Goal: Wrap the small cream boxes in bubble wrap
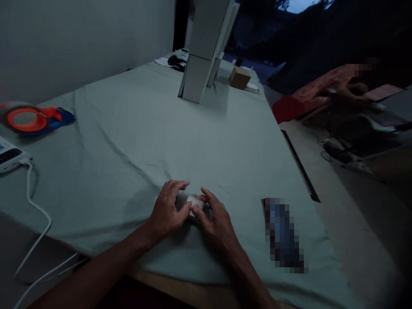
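Note:
A small pale, flat-looking object (195, 201) lies between my two hands, low over the near middle of the cloth-covered table (161, 128). Its kind is too dim and blurred to make out. My left hand (171, 207) is curved around its left side, with the thumb against it and the other fingers arched above the cloth. From the right, my right hand (216, 216) has its thumb on the object's near edge and its fingers bent around the far side. Part of the object is hidden by both thumbs.
An orange-and-blue tape dispenser (38, 119) stands at left, near a white device (12, 155) with a white cable (38, 208). A pixelated dark item (283, 234) lies at right. Tall white boxes (195, 79) and a brown carton (240, 77) stand farther back. Another person (328, 88) sits beyond.

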A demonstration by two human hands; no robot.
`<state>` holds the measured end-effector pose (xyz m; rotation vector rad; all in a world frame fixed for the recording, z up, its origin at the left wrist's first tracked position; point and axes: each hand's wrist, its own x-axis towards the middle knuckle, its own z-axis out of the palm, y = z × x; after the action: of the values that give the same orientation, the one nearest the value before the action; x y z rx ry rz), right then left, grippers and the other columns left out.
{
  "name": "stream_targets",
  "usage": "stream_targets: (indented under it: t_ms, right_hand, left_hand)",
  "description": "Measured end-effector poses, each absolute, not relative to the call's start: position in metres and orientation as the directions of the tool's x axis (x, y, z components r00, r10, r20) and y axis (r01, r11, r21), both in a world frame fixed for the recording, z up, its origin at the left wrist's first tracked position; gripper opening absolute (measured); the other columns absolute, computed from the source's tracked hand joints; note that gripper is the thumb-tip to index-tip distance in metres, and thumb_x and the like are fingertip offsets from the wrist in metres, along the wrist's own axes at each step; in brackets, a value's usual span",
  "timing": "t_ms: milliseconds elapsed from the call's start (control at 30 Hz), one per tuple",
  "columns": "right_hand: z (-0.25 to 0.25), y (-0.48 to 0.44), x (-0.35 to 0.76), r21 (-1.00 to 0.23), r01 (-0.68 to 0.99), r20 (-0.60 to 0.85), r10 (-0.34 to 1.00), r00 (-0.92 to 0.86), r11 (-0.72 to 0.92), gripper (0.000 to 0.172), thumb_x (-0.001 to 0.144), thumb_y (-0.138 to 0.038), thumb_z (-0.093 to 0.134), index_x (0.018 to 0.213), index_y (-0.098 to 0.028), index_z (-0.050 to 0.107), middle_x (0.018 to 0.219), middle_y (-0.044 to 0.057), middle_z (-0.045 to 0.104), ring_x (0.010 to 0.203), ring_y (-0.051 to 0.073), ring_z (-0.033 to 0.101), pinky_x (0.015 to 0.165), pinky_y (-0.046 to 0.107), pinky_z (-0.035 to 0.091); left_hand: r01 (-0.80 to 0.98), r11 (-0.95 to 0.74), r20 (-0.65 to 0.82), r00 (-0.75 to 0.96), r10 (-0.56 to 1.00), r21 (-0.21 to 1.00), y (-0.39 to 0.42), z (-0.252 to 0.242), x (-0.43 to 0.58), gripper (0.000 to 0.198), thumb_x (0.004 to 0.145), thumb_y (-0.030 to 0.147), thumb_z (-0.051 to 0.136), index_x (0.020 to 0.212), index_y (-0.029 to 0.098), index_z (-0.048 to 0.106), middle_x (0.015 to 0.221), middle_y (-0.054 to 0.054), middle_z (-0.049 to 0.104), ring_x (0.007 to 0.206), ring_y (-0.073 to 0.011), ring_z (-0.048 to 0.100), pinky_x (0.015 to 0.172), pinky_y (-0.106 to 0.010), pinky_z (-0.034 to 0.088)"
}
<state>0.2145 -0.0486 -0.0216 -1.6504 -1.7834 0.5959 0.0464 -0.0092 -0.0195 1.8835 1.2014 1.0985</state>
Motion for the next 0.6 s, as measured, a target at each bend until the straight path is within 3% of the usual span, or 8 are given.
stream_targets:
  t_ms: [133, 233, 333, 433, 600]
  right_hand:
    - [-0.009, -0.036, 0.221, -0.721, 0.688, 0.07, 0.996, -0.05, 0.085, 0.037, 0.089, -0.039, 0.052, 0.12, -0.02, 0.059, 0.101, 0.008, 0.072, 0.088, 0.022, 0.066, 0.08, 0.035, 0.048]
    - [0.0, -0.024, 0.219, -0.687, 0.723, 0.014, 0.997, -0.08, 0.068, 0.025, 0.09, -0.037, 0.049, 0.096, -0.021, 0.067, 0.087, 0.004, 0.073, 0.08, 0.019, 0.066, 0.071, 0.029, 0.046]
    - [0.004, -0.017, 0.213, -0.625, 0.778, 0.007, 0.997, -0.071, 0.06, 0.028, 0.091, -0.033, 0.045, 0.076, -0.021, 0.065, 0.069, 0.001, 0.068, 0.063, 0.016, 0.061, 0.06, 0.026, 0.039]
    - [0.0, -0.017, 0.209, -0.607, 0.792, 0.067, 0.998, -0.021, 0.058, 0.031, 0.094, -0.033, 0.041, 0.075, -0.021, 0.062, 0.063, 0.0, 0.064, 0.058, 0.015, 0.058, 0.057, 0.026, 0.037]
    - [-0.008, -0.023, 0.212, -0.559, 0.811, 0.162, 0.982, -0.097, 0.173, 0.026, 0.095, -0.029, 0.043, 0.083, -0.022, 0.065, 0.076, 0.003, 0.07, 0.07, 0.017, 0.062, 0.066, 0.027, 0.042]
  left_hand:
    - [0.418, -0.444, 0.33, 0.32, 0.888, 0.792, -0.009, -0.02, 0.048, 0.009, 0.079, 0.017, 0.055, 0.086, 0.02, 0.06, 0.085, -0.005, 0.061, 0.086, -0.0207, 0.056, 0.081, -0.035, 0.046]
    - [0.414, -0.438, 0.315, 0.333, 0.889, 0.798, -0.008, -0.021, 0.049, 0.009, 0.08, 0.017, 0.055, 0.086, 0.02, 0.06, 0.083, -0.004, 0.062, 0.083, -0.0198, 0.056, 0.078, -0.034, 0.045]
    - [0.421, -0.422, 0.302, 0.323, 0.897, 0.803, -0.008, -0.023, 0.05, 0.008, 0.08, 0.017, 0.055, 0.086, 0.019, 0.059, 0.082, -0.004, 0.061, 0.081, -0.0193, 0.055, 0.077, -0.032, 0.044]
    - [0.427, -0.387, 0.261, 0.326, 0.909, 0.817, -0.008, -0.023, 0.05, 0.009, 0.079, 0.018, 0.055, 0.087, 0.019, 0.058, 0.082, -0.003, 0.06, 0.081, -0.0188, 0.054, 0.076, -0.032, 0.044]
    - [0.45, -0.322, 0.18, 0.329, 0.927, 0.833, -0.008, -0.023, 0.051, 0.009, 0.079, 0.02, 0.056, 0.088, 0.02, 0.057, 0.085, -0.003, 0.061, 0.084, -0.0195, 0.053, 0.079, -0.033, 0.043]
